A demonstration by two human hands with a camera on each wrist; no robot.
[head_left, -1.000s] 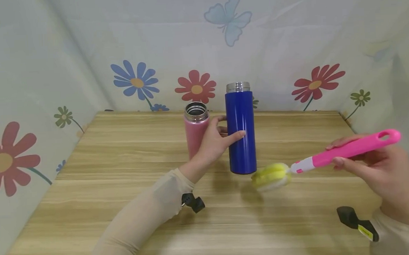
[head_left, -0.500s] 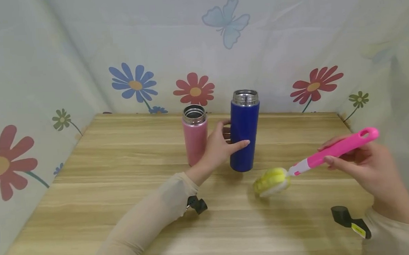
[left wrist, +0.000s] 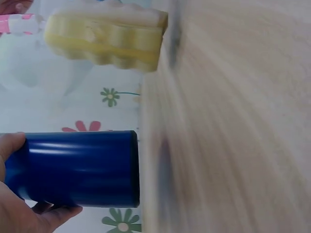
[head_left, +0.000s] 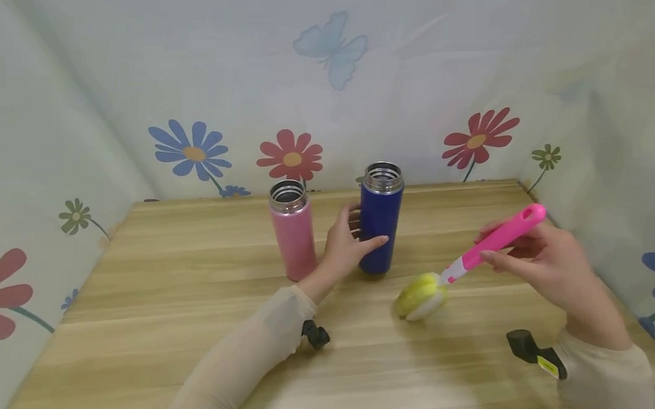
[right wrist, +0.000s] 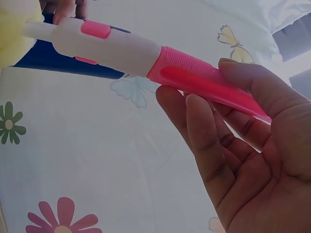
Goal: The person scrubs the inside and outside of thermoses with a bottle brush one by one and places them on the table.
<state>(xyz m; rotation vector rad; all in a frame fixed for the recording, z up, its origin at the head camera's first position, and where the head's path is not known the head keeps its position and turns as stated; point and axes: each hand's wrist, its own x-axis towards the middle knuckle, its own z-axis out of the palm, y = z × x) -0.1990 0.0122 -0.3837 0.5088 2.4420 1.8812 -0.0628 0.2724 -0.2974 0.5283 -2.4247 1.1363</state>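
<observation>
My left hand (head_left: 342,251) grips a blue thermos bottle (head_left: 382,217) around its middle, thumb in front and fingers behind. The lidless bottle has a steel neck and leans slightly; in the left wrist view its base shows close over the tabletop. In my right hand (head_left: 552,268) is a bottle brush, pinched by its pink handle (head_left: 501,238) between thumb and fingers. The brush's yellow and white sponge head (head_left: 422,297) points down and left, near the table in front of the blue bottle. A lidless pink thermos bottle (head_left: 295,239) stands upright left of my left hand.
The wood-grain table (head_left: 201,332) reaches back to a white cloth backdrop (head_left: 411,103) printed with flowers and a butterfly. Dark wrist camera mounts (head_left: 315,335) stick out beside both sleeves.
The blue bottle has tipped, so its mouth now shows, and lies a little lower in view. The brush has moved left with my right hand. The head view has shifted slightly.
</observation>
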